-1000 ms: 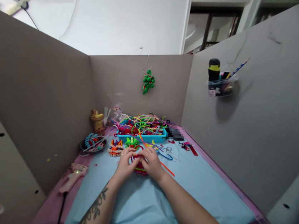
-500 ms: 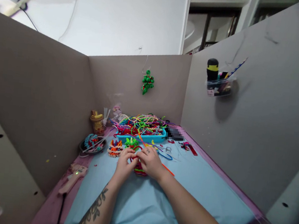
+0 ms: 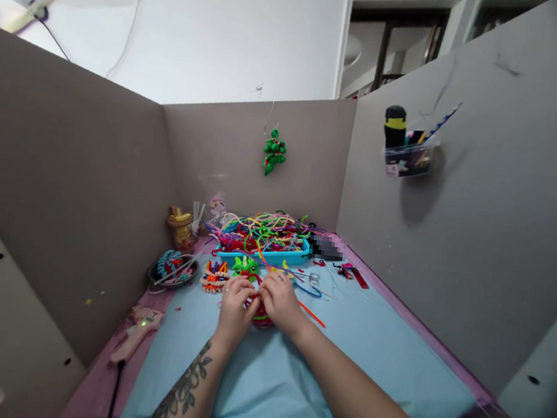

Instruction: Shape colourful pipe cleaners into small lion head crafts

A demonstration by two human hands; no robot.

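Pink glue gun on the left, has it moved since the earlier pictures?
No. The pink glue gun shows no shift either way against the left edge of the blue cloth.

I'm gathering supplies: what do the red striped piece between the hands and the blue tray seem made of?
Red striped piece: perhaps pipe cleaners, matte, since its bands show no shine; too small for certainty. Blue tray: likely plastic, smooth, judging by its even, bright colour.
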